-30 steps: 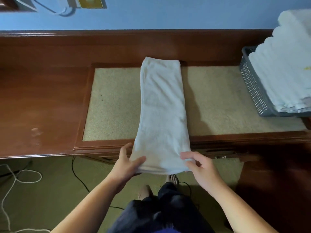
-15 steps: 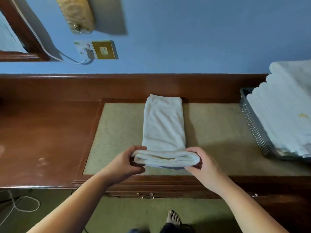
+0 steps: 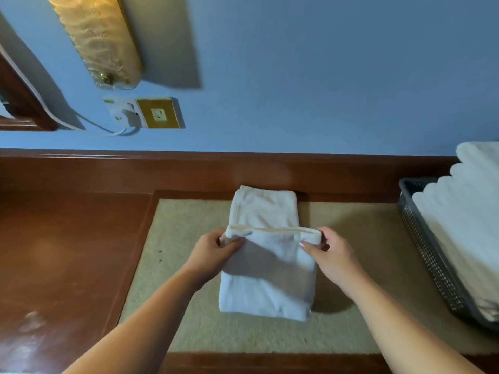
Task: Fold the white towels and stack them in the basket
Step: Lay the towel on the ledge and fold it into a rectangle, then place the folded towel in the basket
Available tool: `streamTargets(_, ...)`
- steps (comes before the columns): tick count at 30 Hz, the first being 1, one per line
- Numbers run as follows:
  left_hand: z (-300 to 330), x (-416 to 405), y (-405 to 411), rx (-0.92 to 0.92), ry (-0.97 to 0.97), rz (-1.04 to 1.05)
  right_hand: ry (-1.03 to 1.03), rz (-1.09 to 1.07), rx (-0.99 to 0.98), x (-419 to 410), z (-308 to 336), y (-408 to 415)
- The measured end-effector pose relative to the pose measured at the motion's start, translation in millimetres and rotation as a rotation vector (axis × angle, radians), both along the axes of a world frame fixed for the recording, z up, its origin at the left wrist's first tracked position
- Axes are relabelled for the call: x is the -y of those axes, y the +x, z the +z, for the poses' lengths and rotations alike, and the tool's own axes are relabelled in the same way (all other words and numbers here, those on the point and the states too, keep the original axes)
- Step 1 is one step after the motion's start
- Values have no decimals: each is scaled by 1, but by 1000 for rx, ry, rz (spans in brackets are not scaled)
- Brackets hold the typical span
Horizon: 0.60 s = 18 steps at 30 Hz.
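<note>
A white towel (image 3: 266, 211) lies lengthwise on the beige inset of the wooden desk (image 3: 67, 252), its near half folded back over itself. My left hand (image 3: 213, 255) pinches the left corner of the folded-over end. My right hand (image 3: 330, 255) pinches the right corner. Both hold that edge just above the towel's middle. At the right edge stands a grey mesh basket (image 3: 426, 247) with a stack of folded white towels (image 3: 469, 225) rising above its rim.
A blue wall runs behind the desk, with a gold switch plate (image 3: 159, 113), a plugged-in white adapter and cable (image 3: 121, 114), and a gold lamp shade (image 3: 100, 41) above. A raised wooden ledge borders the desk's back edge.
Both hands lifted the towel's near end off the desk's front edge and carried it away from me over the far part. The camera tilted up toward the wall.
</note>
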<state>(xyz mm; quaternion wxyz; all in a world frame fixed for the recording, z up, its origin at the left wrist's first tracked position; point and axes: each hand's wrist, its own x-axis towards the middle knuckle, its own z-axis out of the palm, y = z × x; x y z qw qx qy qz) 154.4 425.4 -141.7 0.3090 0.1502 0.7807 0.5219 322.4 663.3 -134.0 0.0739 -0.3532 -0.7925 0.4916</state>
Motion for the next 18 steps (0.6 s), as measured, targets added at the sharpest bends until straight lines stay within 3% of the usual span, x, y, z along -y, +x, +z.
streamTargets(6,-22,-62,-66,-68,3,244,-111,-172,0,-52,-24,-80)
streamTargets(18,-115,-155,-160,13,-82,450,-240,-333,78,-117,-115,-208)
